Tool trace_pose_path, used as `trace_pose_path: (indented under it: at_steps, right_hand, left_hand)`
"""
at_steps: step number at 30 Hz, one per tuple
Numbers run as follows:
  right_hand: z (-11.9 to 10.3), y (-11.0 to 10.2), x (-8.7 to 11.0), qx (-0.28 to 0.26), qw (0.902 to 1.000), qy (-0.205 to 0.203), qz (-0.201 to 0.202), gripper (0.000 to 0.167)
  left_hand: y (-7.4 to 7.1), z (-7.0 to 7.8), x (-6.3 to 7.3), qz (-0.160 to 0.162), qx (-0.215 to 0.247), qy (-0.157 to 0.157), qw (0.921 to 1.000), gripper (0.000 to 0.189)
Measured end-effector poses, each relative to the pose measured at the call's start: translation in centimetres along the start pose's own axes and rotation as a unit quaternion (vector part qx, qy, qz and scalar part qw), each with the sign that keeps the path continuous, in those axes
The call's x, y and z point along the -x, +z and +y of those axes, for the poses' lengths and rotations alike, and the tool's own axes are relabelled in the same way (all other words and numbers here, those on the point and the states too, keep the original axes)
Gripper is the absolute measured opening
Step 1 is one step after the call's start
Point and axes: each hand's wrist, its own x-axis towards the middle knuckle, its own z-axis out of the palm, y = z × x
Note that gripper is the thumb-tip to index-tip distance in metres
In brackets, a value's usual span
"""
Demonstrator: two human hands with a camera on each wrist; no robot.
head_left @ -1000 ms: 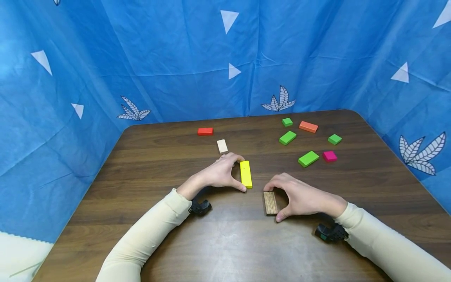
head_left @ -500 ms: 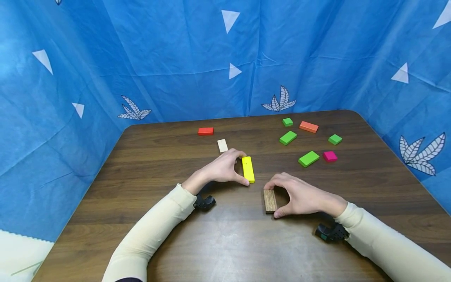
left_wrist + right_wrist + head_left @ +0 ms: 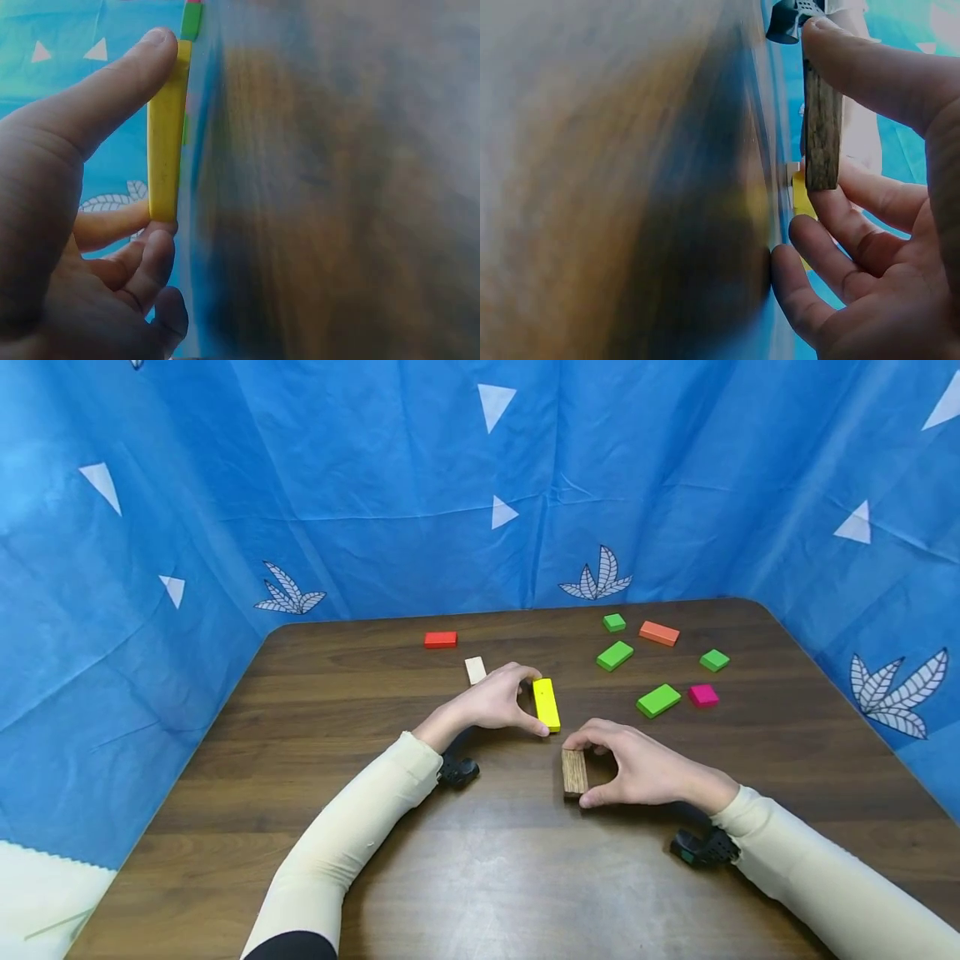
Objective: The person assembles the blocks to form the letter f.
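Observation:
My left hand (image 3: 495, 697) pinches a long yellow block (image 3: 547, 705) lengthwise, thumb at the near end and fingers at the far end. In the left wrist view the yellow block (image 3: 166, 142) spans from thumb to fingertips, held just off the tabletop. To its right and nearer me, my right hand (image 3: 641, 764) holds a brown wood-grain block (image 3: 574, 772) by its two ends. The right wrist view shows this wood-grain block (image 3: 823, 127) between thumb and fingers, with part of the yellow one behind it. A small gap separates the two blocks.
A white block (image 3: 476, 670) lies just behind my left hand, partly covered by it. Farther back is a red block (image 3: 441, 640). At the right rear of the table (image 3: 225, 793) lie several green blocks (image 3: 658, 701), an orange block (image 3: 660, 633) and a magenta block (image 3: 703, 696).
My left hand has carried the yellow block to the right and farther from me. The right hand and the wood-grain block have shifted slightly away from me. The two blocks are closer together sideways.

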Motion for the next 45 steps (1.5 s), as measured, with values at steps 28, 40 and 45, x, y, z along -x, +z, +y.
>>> trace_pose_path:
  at_steps: [28,40,45]
  right_hand:
    - [0.6,-0.4,-1.2,-0.049,0.9959,0.066,0.039,0.065]
    - [0.6,0.3,-2.1,-0.049,0.9932,0.09,0.054,0.064]
    - [0.7,0.5,-2.3,-0.047,0.9936,0.088,0.054,0.063]
  left_hand:
    - [0.4,-0.4,-0.8,-0.034,0.027,-0.026,0.9987,0.1]
    - [0.4,-0.5,-0.7,-0.024,0.011,-0.029,0.9992,0.091]
    - [0.4,-0.4,-0.8,-0.015,0.006,-0.022,0.9996,0.088]
